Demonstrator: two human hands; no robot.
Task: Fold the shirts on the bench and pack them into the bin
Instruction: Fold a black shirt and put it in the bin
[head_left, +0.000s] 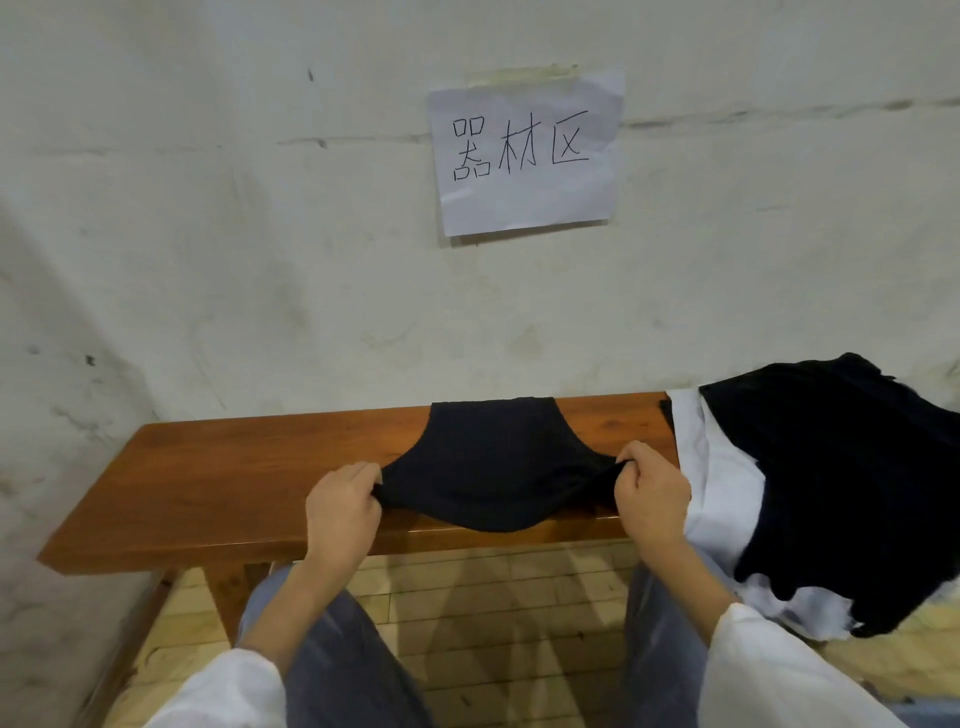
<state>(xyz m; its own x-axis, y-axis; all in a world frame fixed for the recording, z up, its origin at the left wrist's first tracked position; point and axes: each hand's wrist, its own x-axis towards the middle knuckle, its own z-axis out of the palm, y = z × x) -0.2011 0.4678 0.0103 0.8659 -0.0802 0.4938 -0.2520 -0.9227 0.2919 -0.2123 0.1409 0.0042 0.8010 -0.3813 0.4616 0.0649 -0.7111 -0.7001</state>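
Observation:
A dark navy shirt (493, 457) lies across the middle of the wooden bench (234, 483), its near edge sagging over the front of the seat. My left hand (343, 506) pinches the shirt's near left corner. My right hand (649, 493) pinches the near right corner, and the cloth is stretched between them. A pile of shirts sits on the bench's right end: a black shirt (841, 483) on top of a white shirt (722, 488), both hanging over the front edge. No bin is in view.
The bench stands against a scuffed white wall with a paper sign (524, 156) taped above it. My knees in grey trousers (353, 660) are close to the bench front. Pale wood flooring (493, 597) shows beneath.

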